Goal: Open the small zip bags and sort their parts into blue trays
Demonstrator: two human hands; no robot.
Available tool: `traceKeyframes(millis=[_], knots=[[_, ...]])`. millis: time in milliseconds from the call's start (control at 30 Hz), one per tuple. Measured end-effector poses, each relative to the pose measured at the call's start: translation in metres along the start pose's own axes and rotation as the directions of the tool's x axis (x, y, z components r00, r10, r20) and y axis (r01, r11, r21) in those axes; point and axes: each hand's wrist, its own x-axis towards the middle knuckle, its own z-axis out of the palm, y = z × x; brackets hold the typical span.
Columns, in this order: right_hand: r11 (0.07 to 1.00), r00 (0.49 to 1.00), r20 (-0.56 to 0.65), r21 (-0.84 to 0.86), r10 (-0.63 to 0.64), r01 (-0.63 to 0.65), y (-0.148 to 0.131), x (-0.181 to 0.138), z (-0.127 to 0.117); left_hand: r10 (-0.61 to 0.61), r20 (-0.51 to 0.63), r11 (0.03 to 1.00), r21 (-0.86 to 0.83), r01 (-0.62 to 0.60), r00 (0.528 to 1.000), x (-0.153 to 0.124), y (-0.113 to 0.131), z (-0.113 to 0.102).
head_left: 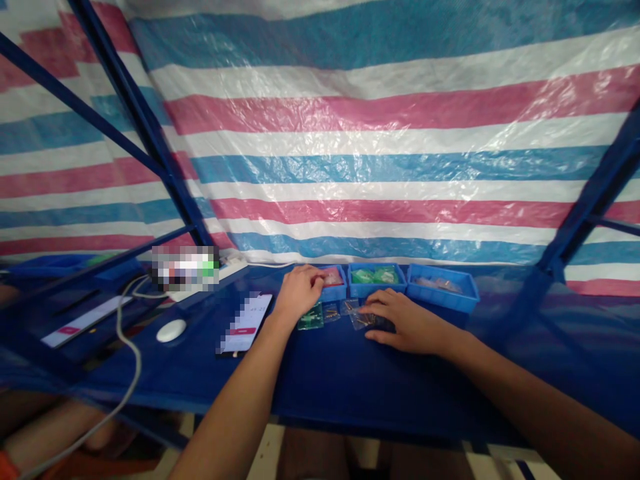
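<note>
My left hand (301,292) is at the left blue bin (341,292), which has red and clear packets (331,277) in it. Its fingers are curled together at the bin's near left side, and whatever they pinch is hidden. My right hand (404,321) rests low over the table, thumb apart from the fingers. Its fingertips touch a clear bag of small brass-coloured pieces (361,319). Left of that bag lie a small clear bag (349,306), another clear bag (331,312) and a green bag (311,318), in a row before the bins.
A middle blue bin (377,293) holds green bags (374,275); a right blue bin (443,297) holds clear bags. On the left lie a phone (247,323), a white mouse-like object (171,331), a power strip (207,283) and a cable (120,320). Another person's arm (55,427) shows at lower left.
</note>
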Motion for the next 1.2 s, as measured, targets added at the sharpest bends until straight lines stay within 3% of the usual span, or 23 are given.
traceKeyframes(millis=[233,367,500,567,667,733,867,1033,1200], knots=[[0.998,0.999,-0.041,-0.064,-0.032,0.029,0.005,0.008,0.007,-0.045,-0.032,0.999,0.011,0.045,0.998,-0.003,0.005,0.003],[0.994,0.998,-0.066,-0.109,-0.002,-0.005,0.003,0.010,0.009,-0.030,-0.179,0.999,0.036,0.038,0.983,-0.007,0.020,-0.001],[0.992,0.984,-0.163,-0.099,0.066,-0.083,0.003,0.010,0.010,0.166,-0.329,0.974,-0.095,-0.208,0.930,-0.010,0.042,-0.004],[0.991,0.956,-0.262,0.002,0.130,-0.134,0.003,0.010,0.010,0.250,-0.306,0.911,-0.246,-0.330,0.919,-0.013,0.057,-0.004],[0.947,0.890,-0.355,0.246,0.287,-0.208,0.004,0.010,0.010,0.395,-0.144,0.802,-0.428,-0.417,0.907,-0.017,0.076,0.000],[0.881,0.849,-0.349,0.405,0.397,-0.245,0.007,0.010,0.011,0.420,-0.080,0.777,-0.483,-0.403,0.904,-0.020,0.082,0.005],[0.725,0.803,-0.295,0.650,0.517,-0.228,0.013,0.011,0.013,0.327,-0.047,0.782,-0.548,-0.298,0.944,-0.020,0.081,0.016],[0.568,0.837,-0.226,0.814,0.499,-0.119,0.007,0.014,0.014,0.168,-0.015,0.746,-0.651,-0.137,0.986,-0.019,0.075,0.027],[0.548,0.844,-0.207,0.828,0.496,-0.120,0.000,0.014,0.013,0.135,0.033,0.696,-0.715,-0.071,0.990,-0.021,0.075,0.030]])
